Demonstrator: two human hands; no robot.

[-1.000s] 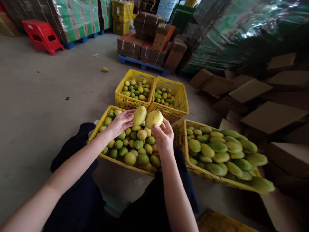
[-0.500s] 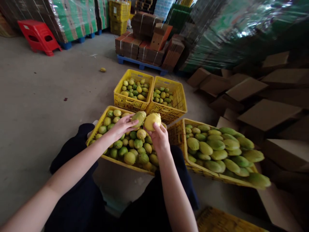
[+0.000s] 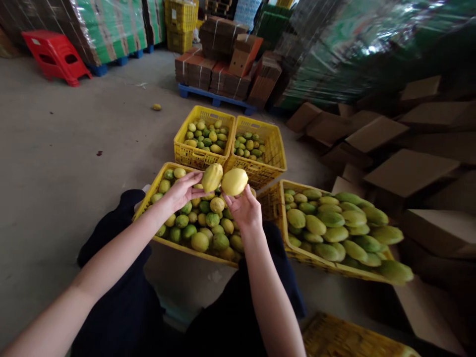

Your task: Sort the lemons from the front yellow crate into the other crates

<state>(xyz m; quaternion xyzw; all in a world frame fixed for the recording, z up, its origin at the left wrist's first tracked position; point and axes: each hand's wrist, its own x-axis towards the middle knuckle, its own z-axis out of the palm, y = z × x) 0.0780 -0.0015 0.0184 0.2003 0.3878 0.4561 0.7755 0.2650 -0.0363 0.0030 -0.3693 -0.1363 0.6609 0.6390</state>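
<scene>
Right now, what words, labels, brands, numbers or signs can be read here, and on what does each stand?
No text can be read.
Red stool: small pale mark, too small to read.
Stacked yellow crates: pale patch, too small to read.
First fruit in the left hand, second fruit in the right hand: no lettering visible.

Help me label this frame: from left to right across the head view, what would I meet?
Red plastic stool, left hand, oval yellow fruit, plumper yellow fruit, yellow plastic crate of long greenish fruit.
</scene>
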